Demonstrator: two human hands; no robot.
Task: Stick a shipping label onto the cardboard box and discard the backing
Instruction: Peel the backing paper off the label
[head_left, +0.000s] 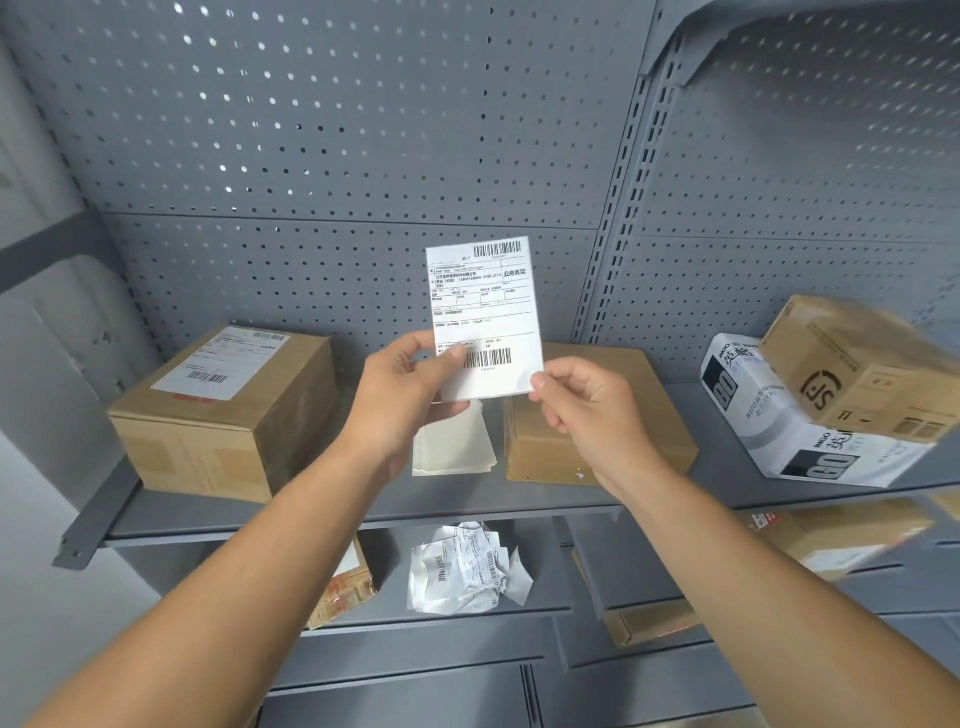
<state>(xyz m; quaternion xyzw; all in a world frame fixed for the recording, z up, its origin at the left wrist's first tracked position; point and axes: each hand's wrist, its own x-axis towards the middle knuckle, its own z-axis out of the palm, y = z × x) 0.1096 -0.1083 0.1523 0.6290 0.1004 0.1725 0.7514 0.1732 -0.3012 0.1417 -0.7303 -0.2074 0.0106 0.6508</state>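
A white shipping label (483, 306) with barcodes is held upright in front of the pegboard. My left hand (402, 395) grips its lower left edge, thumb on the printed face. My right hand (582, 405) pinches its lower right corner. Behind the label, on the grey shelf (363, 512), lies a plain cardboard box (550, 447) with no label on its visible top. A stack of pale yellow backing sheets (454, 447) lies on the shelf beside that box, below my left hand.
A cardboard box (223, 415) bearing a label stands at the shelf's left. At right, a brown box (857, 364) rests on a white printed box (769, 415). Crumpled labels (462, 569) and more boxes lie on the lower shelf.
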